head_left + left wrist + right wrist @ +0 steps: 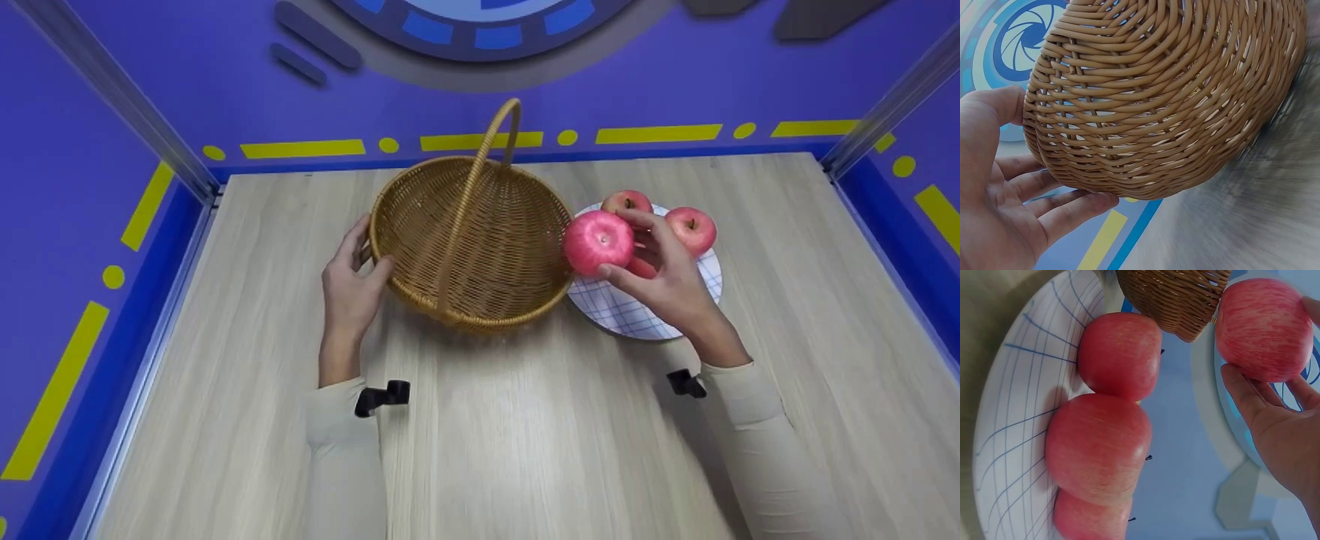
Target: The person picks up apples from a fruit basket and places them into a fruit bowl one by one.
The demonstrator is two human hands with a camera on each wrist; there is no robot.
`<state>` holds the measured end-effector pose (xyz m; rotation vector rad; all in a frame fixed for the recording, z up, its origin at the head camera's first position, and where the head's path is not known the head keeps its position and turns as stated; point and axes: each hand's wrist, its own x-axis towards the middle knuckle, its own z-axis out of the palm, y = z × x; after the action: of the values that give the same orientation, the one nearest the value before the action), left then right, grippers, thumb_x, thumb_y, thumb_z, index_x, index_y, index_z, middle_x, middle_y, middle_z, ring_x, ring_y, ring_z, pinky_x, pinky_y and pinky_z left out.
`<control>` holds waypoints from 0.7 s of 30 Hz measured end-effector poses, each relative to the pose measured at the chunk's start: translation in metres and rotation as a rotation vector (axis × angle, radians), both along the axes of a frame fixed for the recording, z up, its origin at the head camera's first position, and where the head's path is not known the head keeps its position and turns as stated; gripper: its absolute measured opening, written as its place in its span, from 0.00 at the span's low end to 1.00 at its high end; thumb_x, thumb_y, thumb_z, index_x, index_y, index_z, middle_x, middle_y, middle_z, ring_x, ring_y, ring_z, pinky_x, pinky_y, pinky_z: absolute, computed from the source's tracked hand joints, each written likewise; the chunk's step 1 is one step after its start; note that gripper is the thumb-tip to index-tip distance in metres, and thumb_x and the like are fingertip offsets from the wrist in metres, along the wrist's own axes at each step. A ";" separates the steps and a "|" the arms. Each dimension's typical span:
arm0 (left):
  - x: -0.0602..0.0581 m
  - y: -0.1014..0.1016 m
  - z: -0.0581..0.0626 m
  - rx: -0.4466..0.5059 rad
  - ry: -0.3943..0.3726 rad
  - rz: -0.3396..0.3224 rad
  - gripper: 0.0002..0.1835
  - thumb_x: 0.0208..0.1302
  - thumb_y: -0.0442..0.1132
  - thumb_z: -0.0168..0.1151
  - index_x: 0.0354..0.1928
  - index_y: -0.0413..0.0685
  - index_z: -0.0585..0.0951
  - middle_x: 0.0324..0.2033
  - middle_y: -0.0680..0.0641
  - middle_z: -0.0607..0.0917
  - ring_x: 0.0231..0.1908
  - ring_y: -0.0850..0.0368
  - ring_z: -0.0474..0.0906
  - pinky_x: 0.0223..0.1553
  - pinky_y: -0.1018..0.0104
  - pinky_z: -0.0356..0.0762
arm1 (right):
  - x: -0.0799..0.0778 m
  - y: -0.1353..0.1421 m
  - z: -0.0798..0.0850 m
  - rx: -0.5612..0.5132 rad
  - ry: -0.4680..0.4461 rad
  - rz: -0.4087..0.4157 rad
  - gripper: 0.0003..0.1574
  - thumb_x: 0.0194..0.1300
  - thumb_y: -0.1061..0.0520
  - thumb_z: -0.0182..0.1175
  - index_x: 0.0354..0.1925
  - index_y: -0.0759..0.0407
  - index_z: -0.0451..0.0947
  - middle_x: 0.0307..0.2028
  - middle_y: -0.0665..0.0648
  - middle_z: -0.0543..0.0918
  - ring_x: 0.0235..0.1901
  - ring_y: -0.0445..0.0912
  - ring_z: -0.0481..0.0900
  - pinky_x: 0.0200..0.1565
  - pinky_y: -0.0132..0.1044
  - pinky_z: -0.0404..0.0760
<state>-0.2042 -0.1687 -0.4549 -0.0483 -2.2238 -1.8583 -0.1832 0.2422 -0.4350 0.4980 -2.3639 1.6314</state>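
Note:
My left hand (356, 292) grips the left side of a brown wicker basket (487, 247), thumb at the rim and fingers spread against its outer wall. The weave of the basket (1157, 112) fills much of the left wrist view. The basket has a tall arched handle and nothing shows inside it. Between thumb and fingers, my right hand (675, 285) holds a red apple (600, 244) beside the basket's right rim. Below that hand is a white plate with blue lines (619, 319). Three more apples (1098, 447) sit on this plate, partly covered by the hand in the head view.
Basket and plate are on a light wood table (480, 435). Blue panels (300, 112) with yellow marks stand behind the table and along both sides. Bare tabletop shows in front of the basket and at either side.

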 end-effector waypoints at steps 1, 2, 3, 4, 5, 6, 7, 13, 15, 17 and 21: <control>0.000 0.000 0.000 0.001 -0.001 0.000 0.37 0.67 0.30 0.63 0.79 0.44 0.69 0.74 0.44 0.73 0.67 0.47 0.76 0.60 0.59 0.83 | 0.000 0.001 -0.001 0.002 -0.002 -0.004 0.47 0.59 0.68 0.77 0.73 0.66 0.69 0.66 0.59 0.76 0.61 0.50 0.77 0.62 0.32 0.80; 0.000 0.001 0.000 0.004 -0.001 -0.001 0.37 0.67 0.30 0.63 0.79 0.44 0.70 0.74 0.44 0.73 0.67 0.47 0.76 0.60 0.59 0.83 | 0.001 0.003 -0.002 -0.002 -0.005 -0.005 0.47 0.60 0.68 0.76 0.73 0.66 0.68 0.66 0.59 0.76 0.61 0.51 0.77 0.62 0.32 0.80; 0.000 0.001 0.000 0.008 -0.001 -0.002 0.37 0.67 0.30 0.63 0.79 0.44 0.70 0.74 0.44 0.73 0.67 0.46 0.76 0.60 0.59 0.83 | 0.001 0.004 -0.002 -0.006 -0.008 -0.004 0.47 0.60 0.68 0.76 0.73 0.66 0.68 0.66 0.58 0.76 0.62 0.51 0.77 0.62 0.32 0.80; 0.000 0.001 0.000 0.012 0.000 -0.002 0.37 0.67 0.30 0.63 0.79 0.44 0.70 0.74 0.43 0.74 0.67 0.46 0.76 0.60 0.59 0.83 | 0.001 0.006 -0.003 -0.009 -0.012 -0.005 0.47 0.60 0.68 0.76 0.74 0.66 0.68 0.66 0.58 0.76 0.62 0.51 0.77 0.62 0.32 0.80; 0.000 0.001 -0.001 0.016 0.002 -0.003 0.37 0.67 0.30 0.63 0.79 0.44 0.69 0.74 0.43 0.74 0.67 0.46 0.76 0.60 0.60 0.83 | 0.002 0.007 -0.003 -0.012 -0.015 -0.005 0.47 0.60 0.68 0.76 0.74 0.66 0.68 0.65 0.58 0.77 0.62 0.51 0.77 0.62 0.33 0.80; 0.000 0.001 0.000 0.018 0.003 -0.004 0.37 0.67 0.30 0.63 0.79 0.43 0.70 0.74 0.43 0.74 0.67 0.45 0.76 0.60 0.60 0.83 | 0.002 0.008 -0.004 -0.013 -0.020 -0.006 0.47 0.60 0.68 0.76 0.74 0.66 0.68 0.65 0.58 0.77 0.62 0.51 0.78 0.62 0.32 0.80; 0.000 0.001 -0.001 0.019 0.004 -0.004 0.37 0.68 0.30 0.63 0.79 0.43 0.69 0.74 0.43 0.74 0.67 0.45 0.76 0.60 0.59 0.83 | 0.003 0.010 -0.004 -0.015 -0.024 -0.008 0.48 0.60 0.68 0.76 0.74 0.66 0.68 0.65 0.58 0.77 0.62 0.51 0.78 0.62 0.32 0.80; 0.000 0.000 -0.002 0.014 0.005 -0.002 0.36 0.68 0.31 0.63 0.79 0.43 0.70 0.74 0.43 0.73 0.68 0.45 0.76 0.63 0.55 0.81 | 0.005 0.017 -0.009 -0.010 -0.054 -0.026 0.47 0.59 0.69 0.76 0.73 0.67 0.68 0.63 0.59 0.77 0.60 0.50 0.78 0.59 0.30 0.81; 0.000 0.000 -0.001 0.008 0.006 0.000 0.36 0.68 0.31 0.63 0.79 0.43 0.70 0.74 0.43 0.73 0.68 0.46 0.76 0.64 0.54 0.80 | 0.005 0.019 -0.011 -0.004 -0.067 -0.031 0.47 0.59 0.69 0.76 0.72 0.68 0.67 0.63 0.60 0.77 0.60 0.50 0.78 0.59 0.29 0.81; 0.000 0.000 -0.001 0.006 0.008 0.001 0.36 0.67 0.30 0.63 0.79 0.43 0.70 0.74 0.44 0.73 0.68 0.46 0.76 0.64 0.54 0.80 | 0.006 0.021 -0.012 -0.003 -0.082 -0.034 0.46 0.59 0.69 0.76 0.72 0.68 0.68 0.63 0.60 0.77 0.60 0.50 0.78 0.58 0.29 0.81; 0.000 0.001 -0.001 0.013 0.006 -0.001 0.37 0.67 0.30 0.63 0.79 0.43 0.70 0.74 0.43 0.74 0.68 0.45 0.76 0.63 0.56 0.81 | 0.008 0.023 -0.016 0.031 -0.089 -0.041 0.45 0.59 0.69 0.76 0.71 0.69 0.68 0.63 0.62 0.77 0.60 0.50 0.78 0.58 0.27 0.80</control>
<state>-0.2041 -0.1682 -0.4560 -0.0517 -2.2082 -1.8703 -0.1754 0.2655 -0.4508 0.3877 -2.4497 1.6328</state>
